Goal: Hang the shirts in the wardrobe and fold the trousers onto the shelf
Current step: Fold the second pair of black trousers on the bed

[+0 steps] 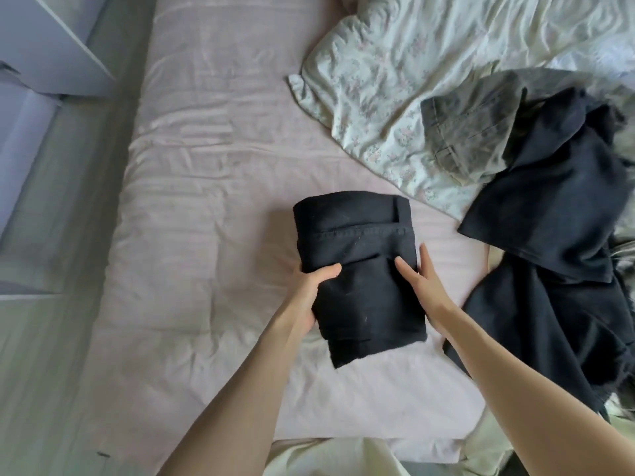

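Both forearms reach in from the bottom edge to the folded black trousers [357, 266], which sit mid-bed on the pink sheet [206, 201]. My left hand [311, 286] grips the bundle's left edge: thumb curled over the top layer, the other fingers tucked out of sight below. My right hand [424, 283] lies against the right edge with fingers straight and together, thumb flat on the top fabric, pressing rather than clamping. Bundle is a compact rectangle, waistband seam running across the upper part, one loose lower layer sticking out at the near corner. To the right, touching the sheet and partly on the quilt, is a heap of dark clothes [549, 235], unfolded; under its far end a grey denim piece [470, 132] shows a hem. Could be another pair of trousers, too blurred to call. Floral quilt [395, 63] is bunched across the far right of the bed. White wardrobe panels [44, 39] at far left, well apart from the bundle, beyond a strip of floor [68, 235].
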A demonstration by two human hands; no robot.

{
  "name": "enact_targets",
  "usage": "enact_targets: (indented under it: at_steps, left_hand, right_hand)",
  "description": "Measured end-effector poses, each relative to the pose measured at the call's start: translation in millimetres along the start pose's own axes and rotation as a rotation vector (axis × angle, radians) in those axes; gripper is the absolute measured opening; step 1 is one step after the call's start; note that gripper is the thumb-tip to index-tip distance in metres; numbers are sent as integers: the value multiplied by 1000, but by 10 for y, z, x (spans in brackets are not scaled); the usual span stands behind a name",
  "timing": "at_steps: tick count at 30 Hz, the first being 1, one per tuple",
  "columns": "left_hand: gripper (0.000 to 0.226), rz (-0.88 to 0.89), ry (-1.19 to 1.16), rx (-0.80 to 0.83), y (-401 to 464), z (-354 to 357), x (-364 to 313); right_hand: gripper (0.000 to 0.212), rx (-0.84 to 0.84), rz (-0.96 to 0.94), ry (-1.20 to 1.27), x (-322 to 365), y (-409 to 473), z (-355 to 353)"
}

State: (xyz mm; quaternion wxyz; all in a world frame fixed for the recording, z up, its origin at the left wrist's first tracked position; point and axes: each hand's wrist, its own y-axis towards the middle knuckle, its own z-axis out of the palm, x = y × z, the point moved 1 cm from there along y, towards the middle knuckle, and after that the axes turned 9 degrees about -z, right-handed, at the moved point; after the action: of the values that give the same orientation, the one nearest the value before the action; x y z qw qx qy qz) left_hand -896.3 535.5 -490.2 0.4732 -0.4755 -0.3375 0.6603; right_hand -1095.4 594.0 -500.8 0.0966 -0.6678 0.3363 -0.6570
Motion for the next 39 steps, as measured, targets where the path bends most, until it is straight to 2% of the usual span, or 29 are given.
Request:
enact_targets:
  at_steps: [1,3,5,8,10,13,15,18,23,25,28,31,32,33,35,37,39]
  left_hand:
    - [50,8,10,12,-178,-47,-5]
    - [50,16,58,26,-484,-171,-19]
    - [51,57,120,6,-842,-345,-36]
    - [46,204,219,-105,-1377,-606,-91]
    - [48,323,332,-192,-1719,-774,-152]
    - [51,448,581,-299,-2230,-1091,-213]
    - [56,495,746,-356,-2522,-1295,-233]
    - [58,544,812,-406,-2994,-1732,-233]
    - [75,593,794,-425,-3732,-2693,-301]
    - [70,625,792,-407,-4177,-3310,-417]
    - [57,624,796,-409,-4717,-3985,-589]
    - [46,641,723,-468,-5121,-4616,-731]
    - [45,640,681,-466,-5136,-4629,-746]
    - [44,647,613,-475,-5228,-4833,-800]
    - [41,664,463,-472,-5305,-5114,-899]
    - [35,693,308,-468,-5332,-5325,-1020]
    - [36,713,166,-436,-5320,-5446,-1164]
  right_hand:
    - [84,20,68,58,17,-141,12]
    - [73,100,140,124,34,-376,83]
    - [62,135,57,103,184,-595,253]
    - [87,-36,-332,-251,572,-907,561]
    - [71,-59,-713,-506,958,-1155,825]
    - [33,207,-1034,-707,1420,-1602,1390]
    - [35,385,-1094,-816,1586,-1822,1802]
    - [42,512,-1074,-887,1661,-2169,2459]
    - [7,565,-1081,-618,1813,-2735,3514]
    - [11,562,-1112,-556,1955,-3042,4135]
    - [2,536,-1076,-455,2172,-3343,4814]
    - [7,668,-1031,-478,2314,-3613,5504]
    - [8,678,-1014,-482,2321,-3633,5507]
    - [10,670,-1016,-467,2345,-3669,5706]
    - [32,578,-964,-438,2351,-3590,5890]
    - [54,507,-763,-363,2292,-3466,5975]
    - [68,518,-546,-282,2151,-3300,6016]
